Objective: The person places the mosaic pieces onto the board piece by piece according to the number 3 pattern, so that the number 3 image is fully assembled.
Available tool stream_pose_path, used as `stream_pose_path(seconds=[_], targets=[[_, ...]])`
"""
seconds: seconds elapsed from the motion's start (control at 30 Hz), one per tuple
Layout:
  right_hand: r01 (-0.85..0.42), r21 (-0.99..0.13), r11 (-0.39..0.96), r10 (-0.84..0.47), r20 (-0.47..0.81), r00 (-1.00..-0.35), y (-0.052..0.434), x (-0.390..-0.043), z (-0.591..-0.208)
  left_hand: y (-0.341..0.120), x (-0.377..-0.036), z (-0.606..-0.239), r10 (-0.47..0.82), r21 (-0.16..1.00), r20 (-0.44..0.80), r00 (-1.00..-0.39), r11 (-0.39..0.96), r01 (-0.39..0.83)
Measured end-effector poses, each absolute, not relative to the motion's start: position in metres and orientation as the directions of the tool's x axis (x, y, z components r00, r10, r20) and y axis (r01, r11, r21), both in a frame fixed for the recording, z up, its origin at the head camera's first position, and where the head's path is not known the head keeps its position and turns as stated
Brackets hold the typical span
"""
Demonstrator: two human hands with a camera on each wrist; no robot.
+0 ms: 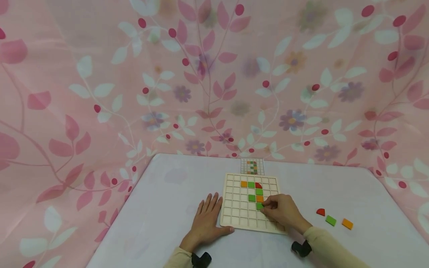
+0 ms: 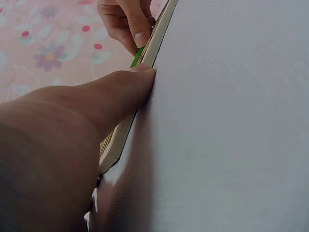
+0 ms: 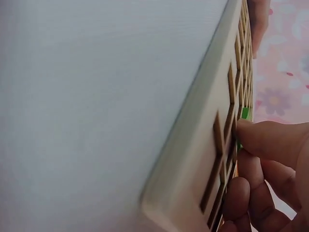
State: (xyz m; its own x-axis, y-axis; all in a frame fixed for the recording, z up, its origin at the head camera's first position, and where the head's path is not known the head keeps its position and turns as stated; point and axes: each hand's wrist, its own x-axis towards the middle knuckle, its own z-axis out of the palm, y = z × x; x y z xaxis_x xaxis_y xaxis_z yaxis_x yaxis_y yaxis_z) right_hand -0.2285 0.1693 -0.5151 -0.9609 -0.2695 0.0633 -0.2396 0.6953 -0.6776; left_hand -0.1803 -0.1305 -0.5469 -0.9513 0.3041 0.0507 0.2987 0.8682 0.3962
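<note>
A square wooden grid board (image 1: 231,219) lies on the table, with orange, green and red tiles in some of its cells. My right hand (image 1: 286,211) is over the board's right half, its thumb and fingers pinching a green tile (image 1: 259,206) at a cell just below an orange tile (image 1: 259,199). In the right wrist view, the thumb lies against that green tile (image 3: 245,113), partly covering it. My left hand (image 1: 208,222) rests flat beside the board's left edge, fingers spread. Its thumb (image 2: 140,72) touches the board's near edge in the left wrist view.
A small printed pattern card (image 1: 252,166) lies behind the board. Right of my right hand are a loose red quarter-round tile (image 1: 321,211), a green tile (image 1: 330,220) and an orange tile (image 1: 347,223) on the white table (image 1: 151,208). A pink floral curtain (image 1: 214,93) hangs behind.
</note>
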Motion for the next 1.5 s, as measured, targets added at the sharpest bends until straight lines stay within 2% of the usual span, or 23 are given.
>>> stream_pose_path(seconds=[1.17,1.5], targets=[[-0.36,-0.621,0.696,-0.326,0.174,-0.929,0.1772,-0.2282,-0.5185,-0.1297,-0.1804,-0.5451,0.307,0.403,0.057,-0.95,0.863,0.303],[-0.347,-0.649,0.677,-0.3,0.187,-0.935,0.1719,-0.2292,-0.519,-0.1297,-0.1813,-0.5477,0.296,0.384,0.047,-0.954,0.876,0.291]])
